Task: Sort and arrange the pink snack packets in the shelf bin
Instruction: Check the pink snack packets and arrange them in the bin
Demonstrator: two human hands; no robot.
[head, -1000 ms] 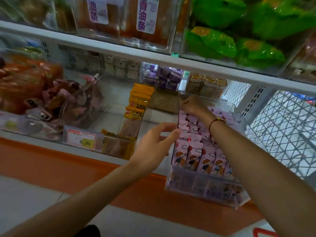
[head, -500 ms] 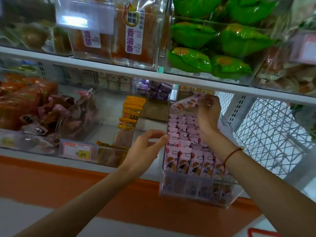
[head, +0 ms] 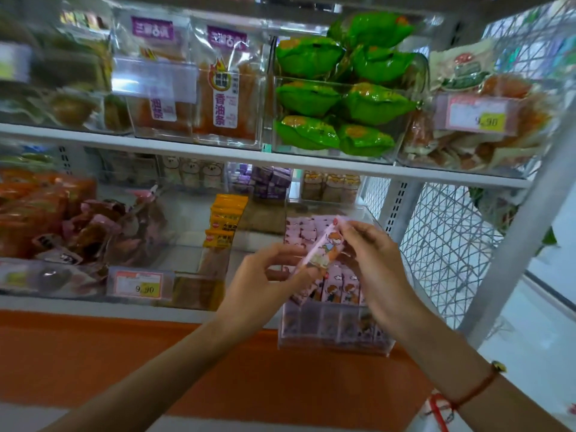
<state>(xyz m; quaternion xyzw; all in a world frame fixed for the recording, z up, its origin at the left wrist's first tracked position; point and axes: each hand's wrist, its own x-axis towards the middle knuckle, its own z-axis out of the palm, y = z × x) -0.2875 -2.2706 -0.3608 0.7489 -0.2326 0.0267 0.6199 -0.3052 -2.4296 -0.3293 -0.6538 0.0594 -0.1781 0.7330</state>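
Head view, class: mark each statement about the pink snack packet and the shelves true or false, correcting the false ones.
1. Both hands hold one pink packet. True.
2. The held packet lies flat inside the clear bin. False: it is lifted above the bin's rows.
3. Green packets sit on the shelf above. True.
4. The yellow packets stand right of the bin. False: left.
5. The right hand wears a glove. False: bare; a red cord circles its wrist.

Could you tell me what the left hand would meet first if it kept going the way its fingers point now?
Probably nothing new: the left hand already pinches the lower end of the packet held by the right hand. Past it, likely the packets in the bin; depth is unclear.
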